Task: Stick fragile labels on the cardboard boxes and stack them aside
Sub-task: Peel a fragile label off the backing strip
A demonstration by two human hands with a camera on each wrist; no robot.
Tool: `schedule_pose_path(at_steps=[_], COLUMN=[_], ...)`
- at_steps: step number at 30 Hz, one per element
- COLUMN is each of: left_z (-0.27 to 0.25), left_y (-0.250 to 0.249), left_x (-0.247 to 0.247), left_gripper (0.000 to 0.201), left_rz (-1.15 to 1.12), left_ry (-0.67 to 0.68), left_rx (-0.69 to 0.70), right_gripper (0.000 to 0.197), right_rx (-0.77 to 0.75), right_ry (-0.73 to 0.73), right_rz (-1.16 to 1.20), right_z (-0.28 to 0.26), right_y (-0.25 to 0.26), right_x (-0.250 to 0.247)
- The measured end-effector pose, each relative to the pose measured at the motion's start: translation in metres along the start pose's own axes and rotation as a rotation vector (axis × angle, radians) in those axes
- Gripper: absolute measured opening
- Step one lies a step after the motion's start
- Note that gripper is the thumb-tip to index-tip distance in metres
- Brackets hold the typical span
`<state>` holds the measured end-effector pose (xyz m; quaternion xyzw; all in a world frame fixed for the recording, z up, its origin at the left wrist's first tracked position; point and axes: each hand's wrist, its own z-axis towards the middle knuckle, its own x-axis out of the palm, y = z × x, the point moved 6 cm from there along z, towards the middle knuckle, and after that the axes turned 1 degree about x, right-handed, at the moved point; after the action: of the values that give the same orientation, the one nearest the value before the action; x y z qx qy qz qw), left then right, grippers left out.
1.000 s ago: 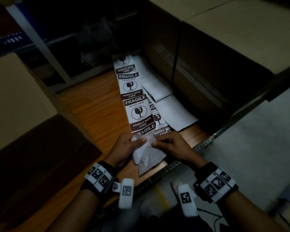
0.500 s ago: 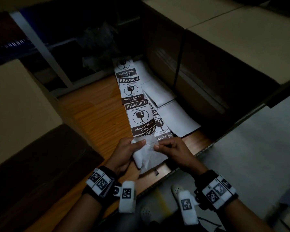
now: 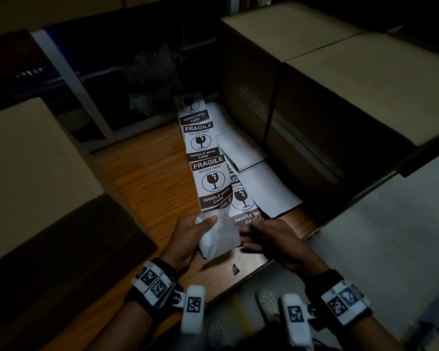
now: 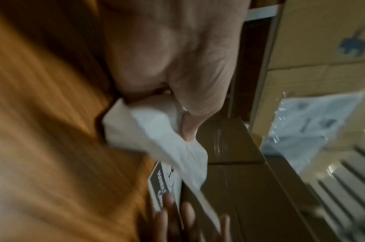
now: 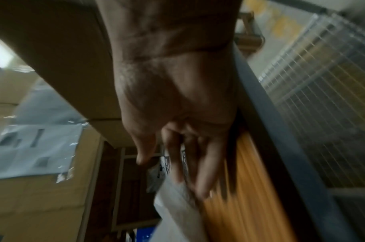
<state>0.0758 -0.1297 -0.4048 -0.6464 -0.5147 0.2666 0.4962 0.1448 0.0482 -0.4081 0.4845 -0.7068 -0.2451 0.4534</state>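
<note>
Label strip runs toward 12 o'clock from hands; left hand clutches crumpled backing paper, right hand fingers loose, grip unclear.

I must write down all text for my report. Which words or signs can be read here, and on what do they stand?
"FRAGILE", "DO NOT DROP", "HANDLE WITH CARE": on each label of the label strip, with a broken-glass sign.
Paper on a cardboard box: too blurred to read.

Three cardboard boxes, two label strips, two hands, one counter.
</note>
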Motion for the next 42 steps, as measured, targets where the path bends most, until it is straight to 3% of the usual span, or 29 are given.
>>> schedule_pose_path(at_steps=[3,5,9,12,15,19,23,25,28,31,33,36,37,39,42], left_z=[0.0,0.0,0.001,-0.002,-0.008,-0.016,-0.025,-0.029,-0.038,-0.052,-0.055,-0.042,-0.034,-0.022,-0.01], left_y=[-0.004,-0.009,-0.008,-0.011,-0.023,-0.032,-0.035,-0.033,-0.03,-0.039,-0.045,-0.046,-0.046,-0.043,-0.037], left_x=[-0.003,0.004,0.024,0.027,0.032,0.038,0.038,0.037,0.024,0.011,0.007,0.008,0.01,0.02,0.034], left_gripper=[0.031,0.038,0.017,0.024,0.015,0.042,0.046,0.033,0.011,0.005,0.006,0.013,0.017,0.02,0.015], left_rz=[0.138,0.287,0.469,0.44,0.465,0.565,0.659,0.654,0.539,0.569,0.593,0.679,0.74,0.829,0.916], left_ry=[-0.081,-0.135,-0.155,-0.049,0.087,0.195,0.139,0.091,-0.1,-0.239,-0.257,-0.185,-0.137,-0.017,0.14], left_rx=[0.089,0.188,0.19,0.097,-0.005,-0.034,0.042,0.112,0.179,0.311,0.37,0.406,0.422,0.422,0.405], right_gripper=[0.055,0.048,0.028,0.016,0.017,0.014,0.004,0.012,0.01,0.009,0.01,0.009,0.018,0.036,0.03], right_rx=[0.037,0.058,0.04,0.02,0.068,0.053,-0.039,-0.098,-0.109,-0.103,-0.102,-0.057,-0.041,-0.003,0.032], right_ry=[-0.119,-0.106,-0.155,-0.206,-0.205,-0.162,-0.204,-0.201,-0.143,-0.095,-0.097,-0.083,-0.078,-0.106,-0.185], right_rz=[-0.186,-0.394,-0.659,-0.63,-0.49,-0.481,-0.511,-0.489,-0.432,-0.358,-0.31,-0.112,-0.052,-0.075,-0.164], right_z=[-0.011,-0.01,0.004,0.008,0.009,0.014,0.013,0.011,0.011,0.013,0.015,0.006,0.003,-0.003,-0.012], right_y=[0.015,0.02,0.011,0.009,0.01,0.013,0.018,0.02,0.023,0.026,0.025,0.021,0.018,0.012,0.001], right_x=[-0.014,-0.004,0.003,-0.007,-0.012,-0.004,-0.001,0.002,0.014,0.031,0.036,0.036,0.031,0.019,0.006])
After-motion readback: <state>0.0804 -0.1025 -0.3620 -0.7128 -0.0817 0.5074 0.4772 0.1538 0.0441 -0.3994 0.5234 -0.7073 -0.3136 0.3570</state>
